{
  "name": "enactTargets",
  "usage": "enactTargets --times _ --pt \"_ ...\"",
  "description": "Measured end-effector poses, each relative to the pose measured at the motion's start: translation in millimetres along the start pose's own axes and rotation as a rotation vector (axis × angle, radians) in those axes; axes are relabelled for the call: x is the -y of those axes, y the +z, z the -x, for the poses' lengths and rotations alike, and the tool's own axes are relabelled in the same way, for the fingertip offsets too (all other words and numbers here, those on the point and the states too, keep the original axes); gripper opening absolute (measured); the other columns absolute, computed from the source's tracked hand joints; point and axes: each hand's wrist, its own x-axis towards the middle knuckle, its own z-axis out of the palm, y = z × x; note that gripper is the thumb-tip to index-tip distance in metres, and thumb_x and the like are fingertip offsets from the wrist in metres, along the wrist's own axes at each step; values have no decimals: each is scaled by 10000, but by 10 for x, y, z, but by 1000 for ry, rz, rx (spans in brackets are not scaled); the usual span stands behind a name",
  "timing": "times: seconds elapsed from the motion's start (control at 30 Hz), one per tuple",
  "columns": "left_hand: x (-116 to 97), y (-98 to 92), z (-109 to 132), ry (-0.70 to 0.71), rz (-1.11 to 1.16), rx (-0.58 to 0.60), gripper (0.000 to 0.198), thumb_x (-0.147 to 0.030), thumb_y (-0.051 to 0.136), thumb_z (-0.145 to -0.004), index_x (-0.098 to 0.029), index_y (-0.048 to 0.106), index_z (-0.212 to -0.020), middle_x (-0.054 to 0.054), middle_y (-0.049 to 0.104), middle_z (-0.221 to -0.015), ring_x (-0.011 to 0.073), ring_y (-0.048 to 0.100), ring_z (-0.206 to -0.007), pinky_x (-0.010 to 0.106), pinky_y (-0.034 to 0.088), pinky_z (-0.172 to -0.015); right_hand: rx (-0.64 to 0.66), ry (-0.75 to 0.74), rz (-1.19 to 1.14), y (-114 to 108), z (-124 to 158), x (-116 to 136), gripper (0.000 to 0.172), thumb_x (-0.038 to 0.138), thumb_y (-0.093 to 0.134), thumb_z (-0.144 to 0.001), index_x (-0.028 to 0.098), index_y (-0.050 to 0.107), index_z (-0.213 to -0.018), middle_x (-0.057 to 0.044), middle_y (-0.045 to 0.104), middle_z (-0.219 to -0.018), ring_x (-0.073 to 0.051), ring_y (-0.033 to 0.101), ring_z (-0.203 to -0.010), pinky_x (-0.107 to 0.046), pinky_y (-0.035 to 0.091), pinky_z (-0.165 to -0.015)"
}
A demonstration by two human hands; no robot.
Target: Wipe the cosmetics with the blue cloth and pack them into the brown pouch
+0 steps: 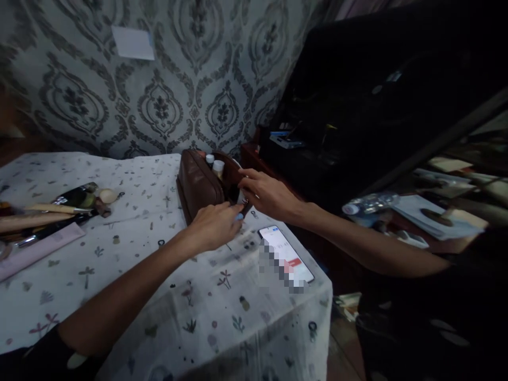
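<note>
A brown zip pouch (198,182) stands unzipped on the patterned cloth, with small white-capped bottles (218,168) showing inside. My left hand (214,225) is at the pouch's near end, its fingers curled, and a small light-blue thing (238,217) shows beside the fingertips. What those fingers hold is not clear. From the right, my right hand (268,194) reaches over the pouch's opening, its fingers bent around the right-hand edge. Both hands are close together at the near corner, where a small pale object shows between them.
A lit phone (286,256) lies near the table's right edge. Brushes and a pink tube (43,251) are piled at left on the white printed cloth (135,286). A dark mirror or screen (357,106) leans at right, with a plastic bottle (369,203) and papers (432,217) beside it.
</note>
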Motion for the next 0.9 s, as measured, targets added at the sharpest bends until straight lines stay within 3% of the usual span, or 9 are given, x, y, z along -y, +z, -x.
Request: enactTargets --times 0.13,0.27,0.53,0.73,0.9 --pt "11 -5 -31 11 -11 6 486 -422 320 -979 -219 464 -1396 103 605 -1320 300 605 -1155 408 488 -921 -102 10 -74 -64 206 -21 288 149 422 -948 138 616 -1160 -126 418 -1474 -239 508 -1261 -357 465 -989" --pt "22 6 -21 13 -32 6 558 -480 365 -959 -227 377 -1456 98 593 -1347 289 590 -1179 377 476 -926 -160 61 -145 -98 450 -65 274 161 453 -932 147 617 -1151 -141 420 -1450 -237 519 -1238 -348 479 -952" --pt "-21 -6 -37 -55 -98 51 638 -459 449 -923 -236 308 -1504 104 538 -1427 326 548 -1249 415 463 -960 -203 98 -250 32 882 -197 230 178 471 -926 149 611 -1106 -171 421 -1406 -223 587 -1117 -372 522 -890" --pt "-86 -60 -17 -53 -125 54 642 -415 459 -925 -214 299 -1514 129 576 -1378 354 588 -1192 452 492 -911 -222 63 -309 172 1040 -189 217 191 462 -939 149 619 -1084 -175 462 -1357 -212 624 -1058 -392 547 -879" --pt "-127 42 110 -50 -131 -46 534 -365 425 -960 -208 366 -1467 135 588 -1327 312 616 -1148 400 501 -894 -223 35 -351 234 1052 -56 211 193 476 -938 159 623 -1087 -171 474 -1362 -194 649 -1003 -391 559 -878"
